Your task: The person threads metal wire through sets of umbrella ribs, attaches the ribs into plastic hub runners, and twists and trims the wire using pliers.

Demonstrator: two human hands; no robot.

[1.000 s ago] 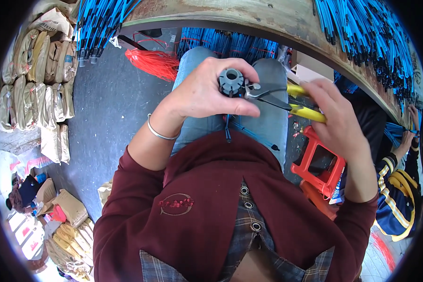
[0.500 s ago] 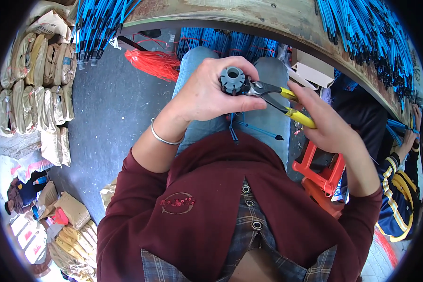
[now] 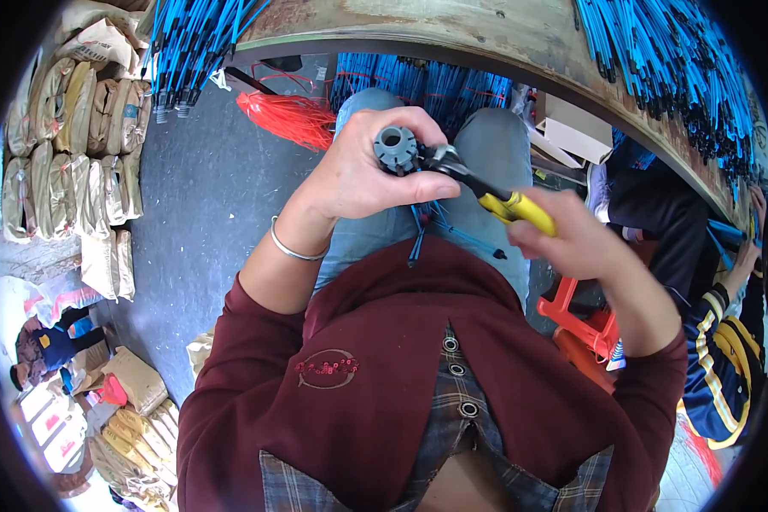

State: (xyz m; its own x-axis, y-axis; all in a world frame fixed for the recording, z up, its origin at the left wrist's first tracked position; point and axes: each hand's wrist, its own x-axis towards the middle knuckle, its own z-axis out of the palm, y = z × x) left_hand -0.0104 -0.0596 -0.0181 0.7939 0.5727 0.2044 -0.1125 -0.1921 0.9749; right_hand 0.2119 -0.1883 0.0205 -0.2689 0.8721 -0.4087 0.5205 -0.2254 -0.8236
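Observation:
My left hand (image 3: 357, 175) is wrapped around a grey, slotted round plastic hub (image 3: 395, 148) with a hollow centre, its open end facing up. Against the hub's right side lies the head of a pair of pliers (image 3: 520, 211) with yellow handles. My right hand (image 3: 576, 235) is closed around those handles, which are drawn together. Below the left hand, a few thin blue rods (image 3: 469, 241) with black ends stick out over my lap. My left fingers hide where the rods meet the hub, and the jaws' exact bite cannot be made out.
A worn wooden table (image 3: 410, 24) spans the far side, with bundles of blue rods (image 3: 670, 72) at right. Red strands (image 3: 286, 119) hang beneath it. Stacked wrapped packages (image 3: 72, 162) stand left. A red stool (image 3: 584, 320) and a co-worker's striped sleeve (image 3: 710, 320) are at right.
The pliers' handles, spread apart before, are now squeezed together. My right fingers, stretched out earlier, have curled around them. The left hand and hub have shifted slightly left.

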